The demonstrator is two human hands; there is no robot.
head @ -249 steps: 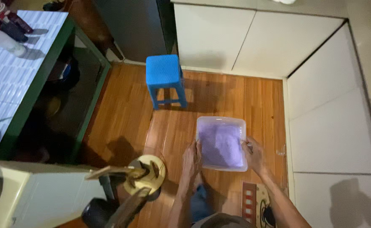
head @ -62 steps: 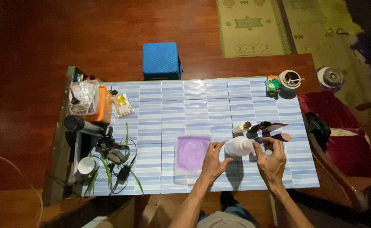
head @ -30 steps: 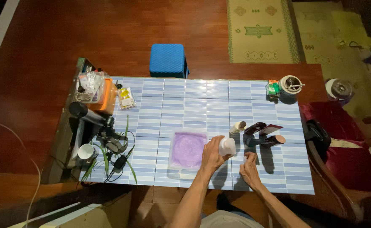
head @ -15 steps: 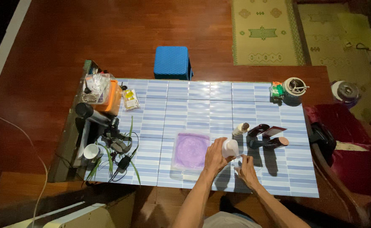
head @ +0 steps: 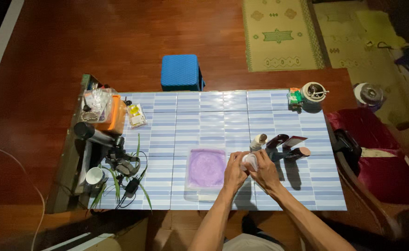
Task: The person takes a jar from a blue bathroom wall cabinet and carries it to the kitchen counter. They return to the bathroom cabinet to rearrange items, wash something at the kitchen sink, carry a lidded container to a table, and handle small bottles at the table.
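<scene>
Both my hands meet around a small white bottle just above the blue tiled table. My left hand grips its left side, and my right hand closes on its right side. Directly left of them lies a clear square container holding something purple. Behind the bottle stand a small bottle with a brown cap and some dark bottles, one lying down.
A blue stool stands beyond the table. On the table's left side are an orange box, a dark flask, cables, green leaves and a white mug. A round jar sits far right. A red seat is at right.
Earlier I carried the purple-filled container across a kitchen floor; it now lies on the table. Within the last second my right hand came back up from the table onto the white bottle.
</scene>
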